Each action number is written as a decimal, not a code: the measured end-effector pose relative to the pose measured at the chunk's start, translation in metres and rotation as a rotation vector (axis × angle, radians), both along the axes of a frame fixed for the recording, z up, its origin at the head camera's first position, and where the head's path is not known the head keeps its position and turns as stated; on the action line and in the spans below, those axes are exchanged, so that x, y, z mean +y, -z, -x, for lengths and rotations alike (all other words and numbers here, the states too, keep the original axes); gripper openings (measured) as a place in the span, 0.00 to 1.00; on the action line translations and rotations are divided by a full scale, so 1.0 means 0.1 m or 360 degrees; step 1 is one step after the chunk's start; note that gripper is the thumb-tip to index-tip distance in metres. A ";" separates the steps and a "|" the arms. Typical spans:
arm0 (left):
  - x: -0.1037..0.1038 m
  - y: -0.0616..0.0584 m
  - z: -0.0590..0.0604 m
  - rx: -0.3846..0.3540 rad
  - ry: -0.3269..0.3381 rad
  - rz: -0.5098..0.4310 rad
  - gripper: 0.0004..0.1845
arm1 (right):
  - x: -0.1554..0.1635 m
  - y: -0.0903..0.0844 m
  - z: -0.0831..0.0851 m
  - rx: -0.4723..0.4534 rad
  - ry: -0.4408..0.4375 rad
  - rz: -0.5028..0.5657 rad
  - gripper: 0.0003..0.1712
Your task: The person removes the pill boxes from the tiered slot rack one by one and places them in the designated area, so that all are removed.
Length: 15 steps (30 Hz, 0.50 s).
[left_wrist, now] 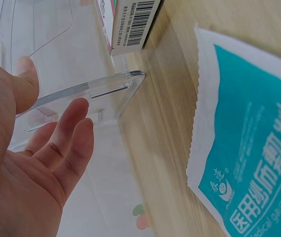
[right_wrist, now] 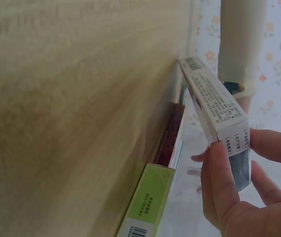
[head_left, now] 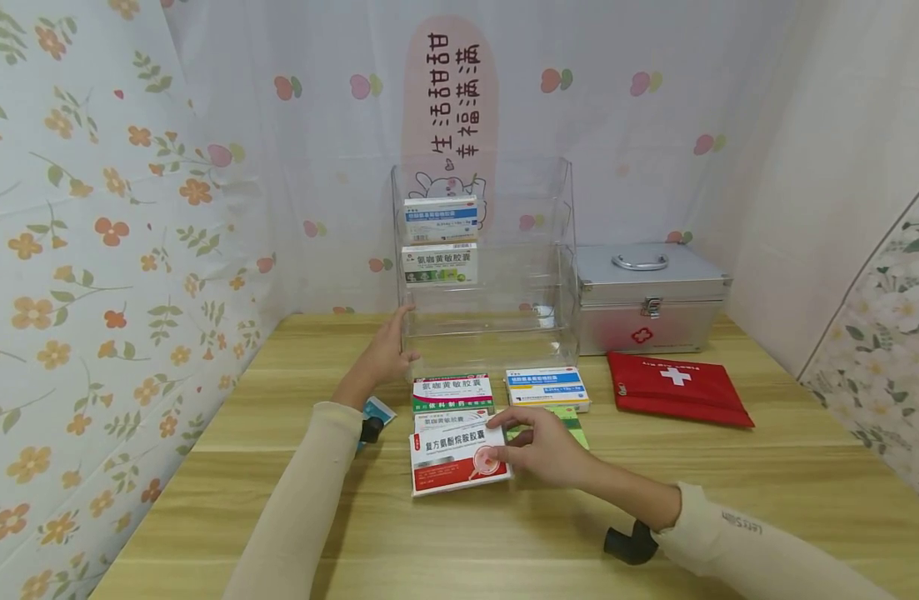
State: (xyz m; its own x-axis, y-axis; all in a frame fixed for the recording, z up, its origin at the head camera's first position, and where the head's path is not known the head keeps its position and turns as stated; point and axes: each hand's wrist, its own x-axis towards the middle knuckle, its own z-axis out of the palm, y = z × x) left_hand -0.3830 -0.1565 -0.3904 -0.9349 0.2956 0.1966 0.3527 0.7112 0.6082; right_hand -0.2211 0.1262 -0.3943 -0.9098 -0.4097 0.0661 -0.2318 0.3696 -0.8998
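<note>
My right hand (head_left: 545, 450) grips the right end of a white and red medicine box (head_left: 459, 467). In the right wrist view, the thumb and fingers pinch this box (right_wrist: 214, 96), which is tilted above the table. My left hand (head_left: 384, 354) holds the left side of a clear acrylic rack (head_left: 489, 350); the left wrist view has the thumb on one face of the side panel and fingers on the other. Upright on the rack's tiers stand a blue and white box (head_left: 440, 219) and, below it, a green and white box (head_left: 440, 267). The held box partly hides another white box (head_left: 432, 422).
Before the rack lie a pink and green box (head_left: 452, 390), a blue and white box (head_left: 547, 387) and a light green box (head_left: 571, 423). A gauze packet (left_wrist: 259, 138) lies beside my left wrist. At right are a silver first-aid case (head_left: 646, 308) and a red pouch (head_left: 680, 396).
</note>
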 end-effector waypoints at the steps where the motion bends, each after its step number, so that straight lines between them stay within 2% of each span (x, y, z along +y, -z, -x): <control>1: 0.00 0.00 0.00 0.0001 0.0003 -0.0001 0.47 | 0.00 0.01 0.00 -0.0005 -0.0006 0.0003 0.19; 5: 0.00 0.00 0.00 -0.0004 0.0014 -0.0003 0.47 | -0.01 0.03 -0.01 -0.0041 -0.0037 0.0018 0.20; 15: -0.01 0.01 0.00 0.0011 0.0004 -0.0024 0.47 | -0.06 0.09 -0.04 0.0007 -0.0125 -0.0032 0.21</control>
State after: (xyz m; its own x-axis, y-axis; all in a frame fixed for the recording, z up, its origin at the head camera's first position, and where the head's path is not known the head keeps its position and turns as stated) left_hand -0.3832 -0.1575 -0.3913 -0.9328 0.2949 0.2073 0.3586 0.7009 0.6166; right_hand -0.2176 0.1197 -0.4032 -0.8745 -0.4811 0.0611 -0.2647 0.3680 -0.8914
